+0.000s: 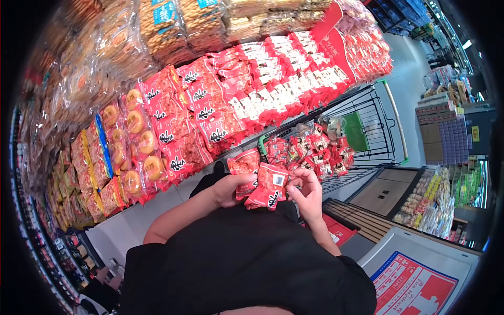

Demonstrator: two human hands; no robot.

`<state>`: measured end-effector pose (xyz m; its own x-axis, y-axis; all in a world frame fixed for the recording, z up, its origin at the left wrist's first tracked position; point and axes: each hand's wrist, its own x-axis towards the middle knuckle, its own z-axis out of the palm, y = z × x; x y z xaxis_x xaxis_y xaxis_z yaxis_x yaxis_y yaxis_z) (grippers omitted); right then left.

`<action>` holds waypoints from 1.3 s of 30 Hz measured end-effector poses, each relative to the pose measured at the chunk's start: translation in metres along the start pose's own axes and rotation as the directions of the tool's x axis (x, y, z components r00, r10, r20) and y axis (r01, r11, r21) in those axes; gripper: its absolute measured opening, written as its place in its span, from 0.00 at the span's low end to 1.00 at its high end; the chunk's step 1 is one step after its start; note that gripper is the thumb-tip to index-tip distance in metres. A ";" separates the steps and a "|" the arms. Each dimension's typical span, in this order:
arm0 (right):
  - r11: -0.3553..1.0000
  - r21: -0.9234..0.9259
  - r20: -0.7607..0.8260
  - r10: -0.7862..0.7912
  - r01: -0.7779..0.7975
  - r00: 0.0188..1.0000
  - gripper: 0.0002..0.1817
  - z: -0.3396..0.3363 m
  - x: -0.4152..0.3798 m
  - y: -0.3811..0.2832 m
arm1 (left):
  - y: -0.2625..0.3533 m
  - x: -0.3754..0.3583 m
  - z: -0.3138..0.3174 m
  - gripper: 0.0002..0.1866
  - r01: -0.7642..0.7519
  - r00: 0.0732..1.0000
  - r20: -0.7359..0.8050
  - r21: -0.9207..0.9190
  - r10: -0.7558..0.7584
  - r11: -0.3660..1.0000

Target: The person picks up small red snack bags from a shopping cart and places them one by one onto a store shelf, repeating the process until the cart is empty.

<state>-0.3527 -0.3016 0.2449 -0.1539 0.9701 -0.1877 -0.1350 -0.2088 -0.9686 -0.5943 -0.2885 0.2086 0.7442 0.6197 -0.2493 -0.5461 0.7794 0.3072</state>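
Note:
Two red snack packets are held in front of my body, over the black shirt. My left hand [229, 189] is closed around the edge of the rear packet [244, 163], thumb on top. The front packet [271, 185], with a white barcode label and black lettering, overlaps it. My right hand [306, 193] pinches the front packet's right edge between thumb and fingers. Just beyond my hands stands a shopping cart [386, 131] holding many small red packets [310, 152].
A long display runs across the left and top, with red bags [181, 118], round pastries in clear packs [135, 122] and red-and-white packets [283, 97]. At lower right is a fire hydrant sign [415, 289]. Cartons [436, 128] stand farther right.

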 end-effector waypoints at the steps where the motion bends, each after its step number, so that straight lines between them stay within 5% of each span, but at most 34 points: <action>1: 0.997 -0.082 0.017 -0.005 0.007 1.000 0.21 -0.004 0.000 0.002 | -0.001 0.001 -0.004 0.32 0.006 0.996 -0.089 -0.034 -0.009 0.999; 3: 0.995 -0.095 -0.016 0.003 -0.004 1.000 0.25 0.001 -0.001 -0.001 | -0.003 0.002 -0.005 0.30 0.002 0.996 -0.090 -0.045 -0.006 0.999; 6: 0.716 -0.541 0.333 -0.299 0.441 0.894 0.37 0.008 0.006 -0.020 | -0.004 0.006 -0.004 0.27 -0.034 0.997 -0.071 -0.064 0.029 0.997; 9: 0.625 -0.617 0.479 -0.184 0.478 0.859 0.40 0.014 0.014 -0.037 | -0.007 0.006 -0.010 0.26 -0.055 0.994 -0.101 -0.044 0.050 0.998; 13: 0.633 -0.629 0.472 -0.150 0.452 0.868 0.39 0.012 0.025 -0.030 | -0.009 0.006 -0.004 0.25 -0.109 0.986 -0.128 0.027 0.111 0.994; 19: 0.728 -0.422 0.493 -0.315 0.540 0.811 0.36 0.000 0.046 -0.026 | -0.010 0.000 -0.002 0.23 -0.132 0.987 -0.086 0.071 0.138 0.989; 23: 0.994 0.062 0.248 -0.100 0.088 0.964 0.24 -0.008 0.045 -0.014 | -0.003 -0.001 0.012 0.26 -0.143 0.990 0.004 0.155 0.144 0.978; 31: 0.996 -0.004 0.237 0.089 -0.091 0.967 0.14 -0.009 0.062 -0.024 | -0.009 -0.005 0.002 0.26 -0.135 0.989 -0.021 0.245 0.144 0.960; 35: 0.987 -0.115 0.280 0.142 -0.114 0.949 0.18 -0.010 0.060 -0.025 | -0.015 -0.006 0.009 0.28 -0.239 0.965 -0.017 0.363 0.263 0.901; 39: 0.987 -0.062 0.299 0.159 -0.148 0.941 0.21 -0.013 0.060 -0.022 | -0.018 -0.009 0.008 0.29 -0.190 0.977 -0.018 0.400 0.215 0.897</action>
<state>-0.3457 -0.2372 0.2532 -0.4585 0.8427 -0.2823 -0.0500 -0.3416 -0.9385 -0.5883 -0.3092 0.2127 0.6026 0.7741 -0.1939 -0.4773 0.5443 0.6898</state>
